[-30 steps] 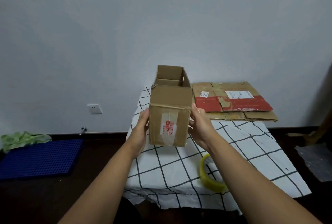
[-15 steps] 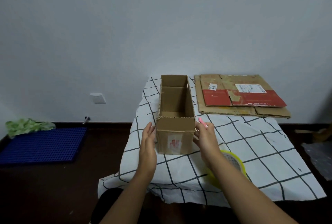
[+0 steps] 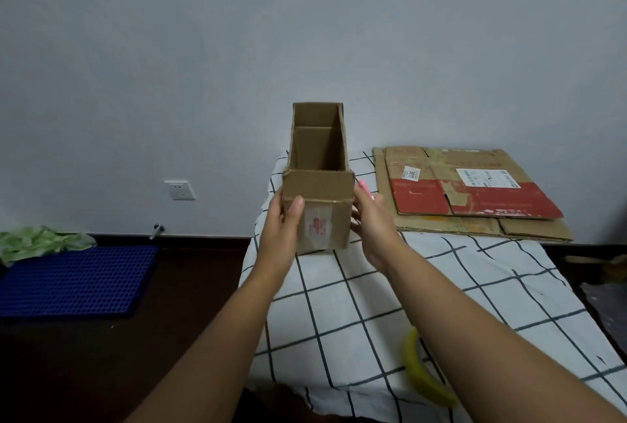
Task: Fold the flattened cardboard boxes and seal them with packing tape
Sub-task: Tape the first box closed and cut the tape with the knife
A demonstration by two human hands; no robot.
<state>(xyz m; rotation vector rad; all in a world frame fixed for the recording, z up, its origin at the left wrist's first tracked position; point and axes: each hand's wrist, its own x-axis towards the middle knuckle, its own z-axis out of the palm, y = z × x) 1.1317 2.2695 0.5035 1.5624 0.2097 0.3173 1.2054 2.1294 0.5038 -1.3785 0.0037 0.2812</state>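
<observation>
Two hands hold box [image 3: 319,198] — checked tablecloth [image 3: 475,287], grey wall [image 3: 203,49]

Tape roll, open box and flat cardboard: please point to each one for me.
tape roll [image 3: 425,378], head view, on its yellow rim below the right forearm.
open box [image 3: 319,186], head view, on its near flap.
flat cardboard [image 3: 475,200], head view, on the red area.

The box [image 3: 319,185] is plain brown cardboard with a pale strip of tape carrying red print on its near face. The surface [image 3: 475,287] has a white cloth with a dark grid, the flattened cardboard [image 3: 468,191] shows a red band and white labels, and the tape roll [image 3: 424,375] is yellow. On the dark brown floor [image 3: 169,337] lies a blue mat [image 3: 74,280], and beside it a green cloth [image 3: 40,242].
</observation>
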